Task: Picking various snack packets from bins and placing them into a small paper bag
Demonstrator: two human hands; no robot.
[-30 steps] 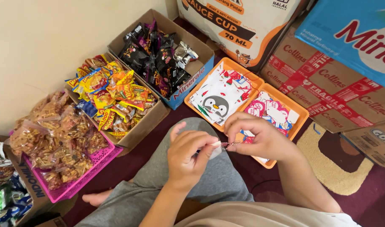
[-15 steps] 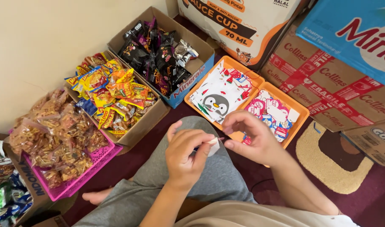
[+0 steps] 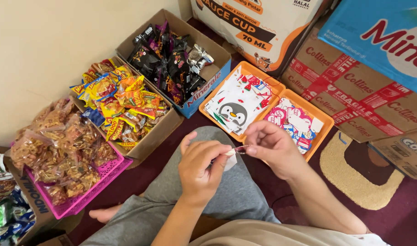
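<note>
Just in front of the orange tray [image 3: 324, 122] of white-and-red stickers, the left hand [image 3: 200, 172] pinches a small white tag [image 3: 231, 160]; the right hand [image 3: 272, 146] pinches its thin metal ring [image 3: 241, 148]. Left of the tray stand snack boxes.

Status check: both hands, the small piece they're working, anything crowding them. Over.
Left hand pinching small white tag. Right hand pinching thin metal ring at tag's top. Orange plastic tray of stickers just beyond right hand, not touching.
</note>
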